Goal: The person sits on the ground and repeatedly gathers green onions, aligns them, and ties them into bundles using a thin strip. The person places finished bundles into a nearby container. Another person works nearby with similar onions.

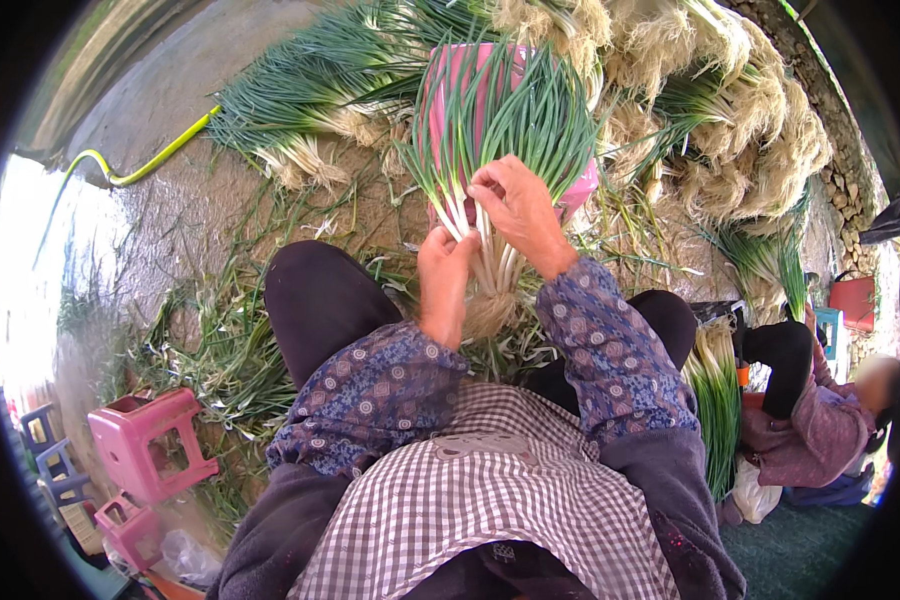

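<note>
A bunch of green onions [547,120] lies with its leaves over a pink plastic stool [581,187] in front of my knees. Its white stalks and pale roots [493,311] point toward me. My left hand [446,274] pinches some white stalks on the left side of the bunch between thumb and fingers. My right hand [516,210] is bent over the stalks just above and to the right, thumb and forefinger close together; whether a leaf or stalk is between them is hard to tell.
Green onion piles [315,97] lie ahead left, with a large root-out heap [757,142] at right. Leaf trimmings [247,352] cover the ground at left, near pink stools [146,442] and a yellow-green hose [157,161]. Another person [817,435] sits at right beside an onion bundle [716,420].
</note>
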Available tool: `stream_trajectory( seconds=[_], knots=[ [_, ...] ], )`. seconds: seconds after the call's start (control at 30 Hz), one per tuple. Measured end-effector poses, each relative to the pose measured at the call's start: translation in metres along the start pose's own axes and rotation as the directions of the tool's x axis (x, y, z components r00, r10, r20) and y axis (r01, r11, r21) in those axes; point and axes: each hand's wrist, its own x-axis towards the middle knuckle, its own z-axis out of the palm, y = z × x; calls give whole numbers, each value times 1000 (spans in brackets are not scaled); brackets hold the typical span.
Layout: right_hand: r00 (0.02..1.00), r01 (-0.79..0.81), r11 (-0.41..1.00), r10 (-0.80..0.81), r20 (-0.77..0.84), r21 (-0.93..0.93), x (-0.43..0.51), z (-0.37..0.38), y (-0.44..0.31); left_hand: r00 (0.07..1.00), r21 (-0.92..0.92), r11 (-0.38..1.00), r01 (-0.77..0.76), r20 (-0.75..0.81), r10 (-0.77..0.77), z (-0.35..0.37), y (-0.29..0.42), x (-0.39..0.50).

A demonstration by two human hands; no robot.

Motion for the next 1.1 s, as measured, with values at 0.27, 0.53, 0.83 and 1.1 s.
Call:
stream_trajectory(
  seconds=[0.27, 0.53, 0.83, 1.1],
  knots=[
    [985, 70, 990, -89, 146, 126, -41, -18, -17, 996, -72, 995, 68, 53, -64, 3, -4, -3],
    [997, -72, 912, 66, 30, 404, -67, -13, -18, 998, -18, 998, 65, -21, -66, -2, -8, 6],
    [985, -172, 937, 157, 74, 303, -55, -12, -19, 989, -89, 986, 143, -32, -146, 6, 9, 1],
    [992, 105, 994, -104, 74, -5, -30, -2, -18, 987, -83, 984, 156, -12, -158, 4, 12, 1]
  ],
)
